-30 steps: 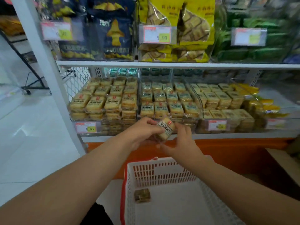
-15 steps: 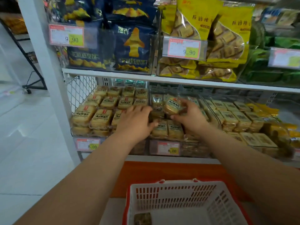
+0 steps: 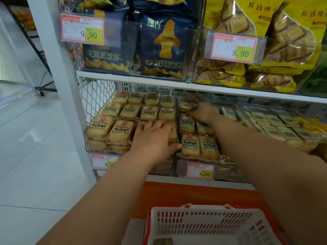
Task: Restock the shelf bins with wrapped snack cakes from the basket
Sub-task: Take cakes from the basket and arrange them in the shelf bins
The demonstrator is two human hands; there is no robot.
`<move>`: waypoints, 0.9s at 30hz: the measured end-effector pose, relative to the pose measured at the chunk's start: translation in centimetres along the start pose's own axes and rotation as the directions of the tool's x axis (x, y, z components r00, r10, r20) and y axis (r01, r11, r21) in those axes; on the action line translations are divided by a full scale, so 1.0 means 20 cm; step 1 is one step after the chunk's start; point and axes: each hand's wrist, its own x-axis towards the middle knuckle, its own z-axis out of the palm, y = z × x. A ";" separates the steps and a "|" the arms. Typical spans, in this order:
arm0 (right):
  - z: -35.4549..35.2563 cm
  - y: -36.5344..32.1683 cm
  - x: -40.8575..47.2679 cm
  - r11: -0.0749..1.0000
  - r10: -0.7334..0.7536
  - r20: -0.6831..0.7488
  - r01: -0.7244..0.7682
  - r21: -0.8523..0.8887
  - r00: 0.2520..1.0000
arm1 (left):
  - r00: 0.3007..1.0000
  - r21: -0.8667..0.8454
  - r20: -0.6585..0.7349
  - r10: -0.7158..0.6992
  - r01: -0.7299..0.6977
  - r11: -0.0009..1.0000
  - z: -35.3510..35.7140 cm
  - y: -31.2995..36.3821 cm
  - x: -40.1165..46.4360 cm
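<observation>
My right hand (image 3: 200,109) grips a wrapped cake (image 3: 185,105) at the back of the middle bin (image 3: 182,157), approx 12 o'clock from the basket (image 3: 208,225). My left hand (image 3: 154,138) lies flat w/ fingers relaxed on the packs at the left bin's front corner, holding nothing. Bins look nearly full. One cake (image 3: 162,241) left in the basket at 6 o'clock, so I'd say almost done.

Glossy film-wrapped snack cakes (image 3: 190,145); slotted plastic basket (image 3: 203,221).
</observation>
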 end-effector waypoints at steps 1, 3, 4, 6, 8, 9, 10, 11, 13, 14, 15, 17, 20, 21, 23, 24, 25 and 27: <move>0.00 0.01 0.00 0.999 0.009 0.012 -0.009 0.031 1.000 | 1.000 -0.006 -0.003 0.005 -0.005 1.000 0.00 0.00 0.00; -0.02 0.01 0.00 0.996 0.023 0.047 -0.027 0.088 0.999 | 1.000 -0.018 -0.010 0.013 -0.013 1.000 0.01 -0.01 -0.01; -0.03 0.01 -0.02 0.994 0.023 0.062 -0.029 0.103 0.998 | 1.000 -0.021 -0.016 0.013 -0.014 1.000 0.01 -0.01 -0.01; -0.06 0.00 -0.05 0.989 0.026 0.065 -0.035 0.145 0.998 | 0.999 -0.021 -0.037 0.015 -0.016 1.000 0.00 -0.01 -0.02; -0.07 0.00 -0.11 0.984 0.034 0.038 -0.041 0.176 0.999 | 0.997 -0.011 -0.070 0.034 -0.035 0.999 -0.02 0.02 -0.03; -0.08 0.00 -0.16 0.983 0.035 0.021 -0.038 0.179 0.999 | 0.995 -0.005 -0.089 0.052 -0.053 0.999 -0.02 0.05 -0.04; -0.09 -0.01 -0.22 0.985 0.028 0.006 -0.029 0.172 1.000 | 0.991 -0.002 -0.108 0.075 -0.076 0.997 -0.03 0.08 -0.05; -0.09 -0.01 -0.29 0.985 0.012 -0.004 -0.011 0.175 1.000 | 0.987 0.001 -0.127 0.100 -0.101 0.995 -0.04 0.12 -0.07; -0.11 -0.04 -0.45 0.984 -0.031 -0.008 0.032 0.175 0.999 | 0.974 0.019 -0.168 0.152 -0.151 0.988 -0.03 0.17 -0.11; -0.12 -0.05 -0.54 0.985 -0.046 -0.010 0.047 0.167 0.999 | 0.968 0.030 -0.183 0.172 -0.169 0.985 -0.03 0.20 -0.13; -0.12 -0.05 -0.63 0.984 -0.063 -0.018 0.065 0.168 0.998 | 0.964 0.037 -0.192 0.183 -0.179 0.983 -0.01 0.22 -0.16; -0.11 -0.04 -0.82 0.973 -0.102 -0.059 0.112 0.202 0.993 | 0.964 0.033 -0.191 0.184 -0.181 0.983 0.02 0.26 -0.23; -0.04 -0.03 -1.10 0.957 -0.123 -0.171 0.163 0.240 0.978 | 0.979 -0.016 -0.124 0.163 -0.166 0.986 0.10 0.30 -0.36; 0.01 -0.01 -1.17 0.954 -0.117 -0.199 0.166 0.249 0.973 | 0.983 -0.028 -0.088 0.159 -0.162 0.986 0.14 0.30 -0.40; 0.13 0.06 -1.30 0.948 -0.090 -0.194 0.144 0.283 0.977 | 0.989 -0.027 -0.017 0.150 -0.150 0.988 0.24 0.29 -0.47; 0.20 0.10 -1.35 0.944 -0.060 -0.159 0.108 0.312 0.985 | 0.990 -0.010 0.022 0.143 -0.143 0.990 0.31 0.28 -0.51; 0.28 0.14 -1.39 0.940 -0.025 -0.104 0.059 0.336 0.994 | 0.988 0.021 0.069 0.138 -0.140 0.990 0.38 0.27 -0.54; 0.42 0.21 -1.48 0.955 0.022 0.044 -0.034 0.295 0.999 | 0.981 0.082 0.159 0.110 -0.125 0.989 0.52 0.23 -0.62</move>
